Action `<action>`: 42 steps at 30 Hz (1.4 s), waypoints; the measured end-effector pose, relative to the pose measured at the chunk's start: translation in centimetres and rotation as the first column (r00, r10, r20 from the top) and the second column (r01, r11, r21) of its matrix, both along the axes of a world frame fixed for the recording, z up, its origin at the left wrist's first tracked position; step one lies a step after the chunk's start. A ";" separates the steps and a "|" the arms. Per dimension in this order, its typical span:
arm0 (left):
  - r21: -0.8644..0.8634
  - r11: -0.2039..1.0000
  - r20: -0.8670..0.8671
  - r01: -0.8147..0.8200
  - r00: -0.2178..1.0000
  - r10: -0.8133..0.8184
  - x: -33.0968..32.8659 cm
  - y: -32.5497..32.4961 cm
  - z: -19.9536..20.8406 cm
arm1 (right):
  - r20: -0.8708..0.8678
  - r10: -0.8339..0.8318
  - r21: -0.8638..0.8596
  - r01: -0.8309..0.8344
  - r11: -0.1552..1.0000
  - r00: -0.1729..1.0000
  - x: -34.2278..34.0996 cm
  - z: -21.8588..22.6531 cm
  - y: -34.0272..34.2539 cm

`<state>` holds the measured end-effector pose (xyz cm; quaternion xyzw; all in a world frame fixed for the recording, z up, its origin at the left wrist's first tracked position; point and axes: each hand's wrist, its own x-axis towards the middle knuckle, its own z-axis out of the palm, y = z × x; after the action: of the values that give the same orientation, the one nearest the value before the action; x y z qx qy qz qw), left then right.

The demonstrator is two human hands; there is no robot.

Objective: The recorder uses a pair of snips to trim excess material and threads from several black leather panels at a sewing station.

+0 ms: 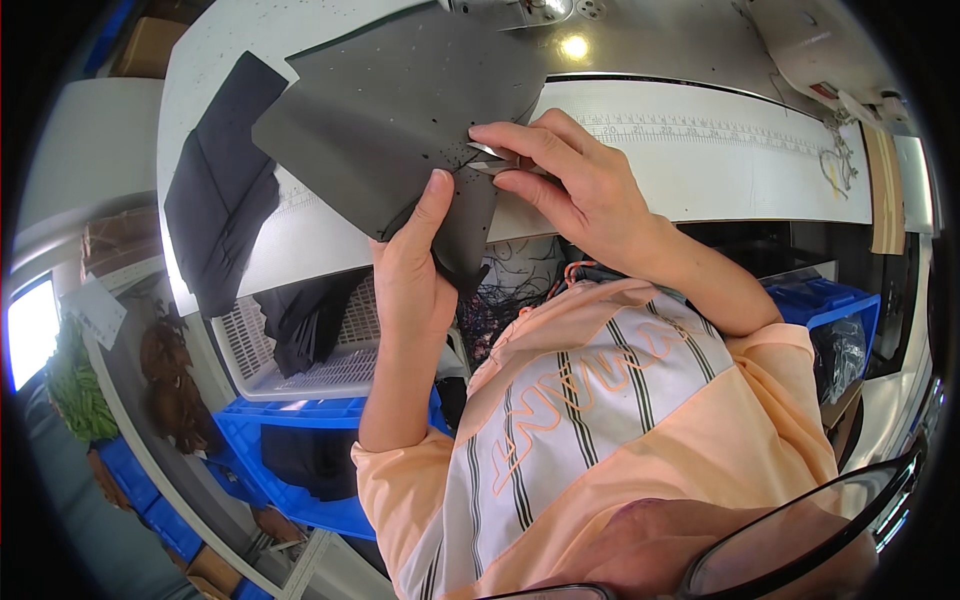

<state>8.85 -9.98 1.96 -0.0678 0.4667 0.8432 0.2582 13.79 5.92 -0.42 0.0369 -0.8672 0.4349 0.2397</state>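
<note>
A dark grey fabric piece (370, 110) is spread over the white table, its near edge hanging past the table's front. My left hand (412, 245) grips that near edge, the thumb lying on top and the fingers hidden underneath. Between the fingers and thumb of my right hand (590, 185) is a small pair of thread snips (484, 166). The snips' two blades stand apart and point left, just above the fabric near my left thumb. Small dark bits of lint lie on the fabric around the blade tips.
A stack of black fabric pieces (225, 170) lies at the table's left. A ruler strip (680, 130) runs along the white tabletop (800, 195). The sewing machine (835, 45) stands at far right. Below the table are a white basket (262, 350) and blue crates (300, 412).
</note>
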 end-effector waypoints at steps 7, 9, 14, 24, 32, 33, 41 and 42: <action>0.006 1.000 0.012 -0.012 1.000 0.012 0.1 0.5 0.2 | 0.111 0.262 -0.652 -0.129 0.747 0.959 -0.1 1.3 -0.1; 0.021 1.000 0.022 -0.018 1.000 0.017 0.0 0.6 0.2 | 0.263 0.364 -0.740 -0.056 0.670 0.893 0.0 2.6 0.6; -0.002 1.000 0.007 -0.008 1.000 0.008 0.0 0.7 0.2 | 0.155 0.221 -0.501 -0.116 0.857 0.963 0.0 1.4 1.0; -0.010 1.000 -0.038 -0.005 0.999 0.005 0.2 1.0 0.2 | 0.041 0.207 -0.498 -0.160 0.852 0.978 -0.3 0.3 0.5; -0.022 0.998 -0.059 -0.055 0.997 0.054 0.3 0.9 0.0 | 0.231 0.330 -0.916 0.089 0.392 0.915 -0.6 2.4 3.2; -0.023 0.998 -0.059 -0.055 0.997 0.054 0.3 0.9 0.1 | 0.230 0.218 -0.884 0.111 0.454 0.948 -0.8 2.3 3.6; -0.101 0.994 -0.113 -0.052 0.993 0.040 0.4 1.0 0.0 | -0.061 0.189 0.226 -0.171 0.959 0.980 -1.3 1.8 2.2; -0.101 0.994 -0.113 -0.051 0.993 0.040 0.4 1.0 0.0 | -0.027 0.195 0.235 -0.183 0.955 0.980 -1.5 2.0 2.3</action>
<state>9.23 -8.98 1.92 -0.0450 0.5217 0.8260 0.2089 12.34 8.19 1.56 0.1583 -0.8981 0.3510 0.2127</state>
